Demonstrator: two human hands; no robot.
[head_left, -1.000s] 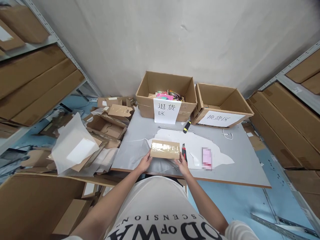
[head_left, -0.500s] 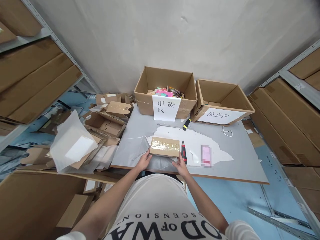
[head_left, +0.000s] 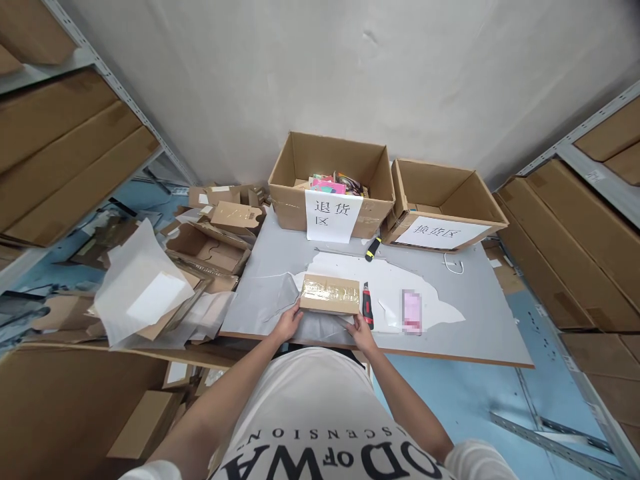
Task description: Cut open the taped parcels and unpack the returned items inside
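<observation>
Two hands frame one small parcel (head_left: 330, 295) in the head view, the only view given. My left hand (head_left: 287, 324) rests open against the parcel's left end, fingers spread along its near corner; my right hand (head_left: 361, 328) lies open at its right near corner, fingertips touching the cardboard. Neither hand closes around anything. The parcel, a flat brown box with shiny tape across its top, lies on a sheet of torn white wrapping (head_left: 400, 293) close to the near edge of the table (head_left: 480, 320), a little left of that edge's middle.

Against the pictures from a second and half a second ago, parcel and hands sit almost as they did; only the camera has shifted slightly. I judge the parcel settled and steadied, not being lifted.

A red and black cutter (head_left: 368, 305) lies just right of the parcel, beside my right hand. A pink slip (head_left: 411, 311) lies further right. Along the far edge stand two open boxes: the left box (head_left: 330, 180) with coloured items, the right box (head_left: 440, 203) nearly empty. A yellow and black marker (head_left: 373, 248) lies between them and the parcel.
</observation>
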